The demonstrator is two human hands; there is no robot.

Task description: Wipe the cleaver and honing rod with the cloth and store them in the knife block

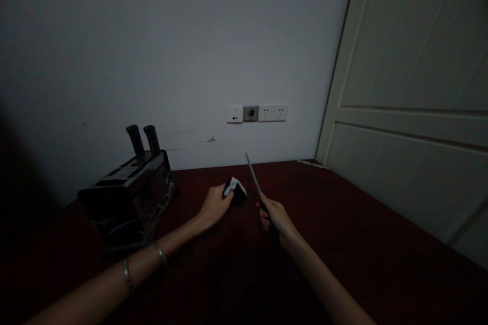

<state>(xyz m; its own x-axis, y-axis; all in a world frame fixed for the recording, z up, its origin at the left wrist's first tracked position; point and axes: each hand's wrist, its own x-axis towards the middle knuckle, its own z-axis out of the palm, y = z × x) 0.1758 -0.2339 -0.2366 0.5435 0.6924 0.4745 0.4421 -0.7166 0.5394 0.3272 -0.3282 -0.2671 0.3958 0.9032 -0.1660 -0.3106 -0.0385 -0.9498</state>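
Note:
My right hand (pixel 275 216) is closed around the black handle of a honing steel (pixel 253 174), whose thin grey rod points up and away toward the wall. To its left, my left hand (pixel 216 206) grips a small black-and-white cloth (pixel 239 192), just above or on the table; I cannot tell which. The cloth and the steel are apart. At the left stands a black knife block (pixel 131 183) with two black-handled knives (pixel 151 138) upright in its slots. Their blades are hidden inside the block.
A dark red table (pixel 343 233) spreads under both hands and meets a pale wall (pixel 183 51). Sockets and a switch (pixel 250 114) sit low on that wall. A panelled white door (pixel 412 71) borders the right side. A thin strip (pixel 312 164) lies at the far right corner.

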